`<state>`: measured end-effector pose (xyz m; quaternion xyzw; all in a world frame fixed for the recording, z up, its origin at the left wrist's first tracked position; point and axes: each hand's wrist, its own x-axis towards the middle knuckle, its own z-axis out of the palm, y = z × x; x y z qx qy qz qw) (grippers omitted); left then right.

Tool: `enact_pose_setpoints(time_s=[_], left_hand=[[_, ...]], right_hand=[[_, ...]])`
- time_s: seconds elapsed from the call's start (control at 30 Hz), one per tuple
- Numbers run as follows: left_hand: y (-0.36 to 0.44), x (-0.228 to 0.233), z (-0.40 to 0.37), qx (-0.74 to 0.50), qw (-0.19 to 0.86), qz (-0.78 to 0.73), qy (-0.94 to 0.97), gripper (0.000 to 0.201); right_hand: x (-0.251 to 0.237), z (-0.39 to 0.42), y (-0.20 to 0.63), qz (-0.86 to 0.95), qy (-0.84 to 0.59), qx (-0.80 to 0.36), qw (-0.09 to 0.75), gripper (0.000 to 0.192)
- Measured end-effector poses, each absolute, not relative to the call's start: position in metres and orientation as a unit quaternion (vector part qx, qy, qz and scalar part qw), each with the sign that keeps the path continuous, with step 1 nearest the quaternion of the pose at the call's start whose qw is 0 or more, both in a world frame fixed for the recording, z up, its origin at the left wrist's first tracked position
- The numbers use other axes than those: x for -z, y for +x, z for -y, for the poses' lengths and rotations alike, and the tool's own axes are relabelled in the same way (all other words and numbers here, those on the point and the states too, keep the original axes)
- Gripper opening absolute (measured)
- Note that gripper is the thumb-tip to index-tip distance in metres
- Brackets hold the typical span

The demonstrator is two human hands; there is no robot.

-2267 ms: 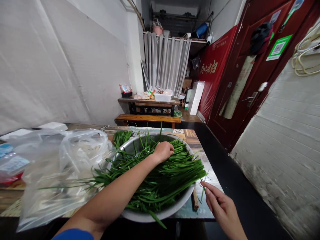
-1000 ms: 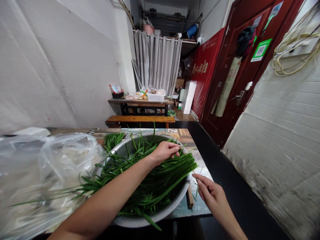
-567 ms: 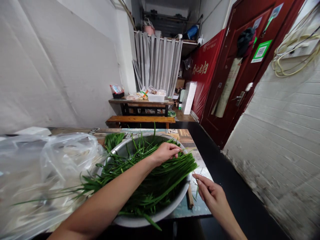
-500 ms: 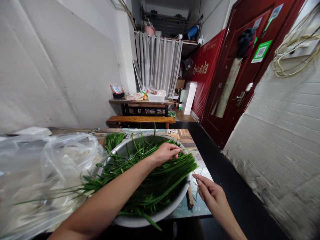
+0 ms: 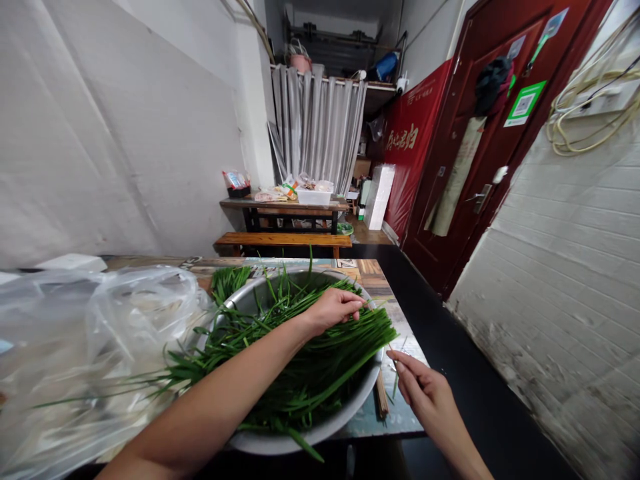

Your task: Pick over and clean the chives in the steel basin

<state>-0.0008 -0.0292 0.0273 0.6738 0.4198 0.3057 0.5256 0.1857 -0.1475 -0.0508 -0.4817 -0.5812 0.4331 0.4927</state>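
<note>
A wide metal basin sits on the wooden table, heaped with long green chives. My left hand reaches over the pile, its fingers pinching chive stalks near the basin's far right rim. Just right of the basin, my right hand hovers above the table edge, thumb and fingers pinched on a thin chive strand. A smaller bunch of chives lies behind the basin.
A crumpled clear plastic bag covers the table's left side. Wooden chopsticks lie beside the basin. Beyond are a bench, a cluttered table, a grey curtain, a red door and a white brick wall at right.
My left hand has shifted slightly right across the chives toward the basin's rim. My right hand has drifted a little inward and stays pinched beside the basin.
</note>
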Motion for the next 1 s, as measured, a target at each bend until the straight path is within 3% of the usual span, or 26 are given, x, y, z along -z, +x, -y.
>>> enact_pose_setpoints(time_s=[1.0], left_hand=[[-0.0006,-0.0247,0.0317,-0.307,0.516,-0.423,0.679,0.035]], right_hand=[[0.0482,0.1512,0.1837,0.577,-0.494,-0.425,0.492,0.052]])
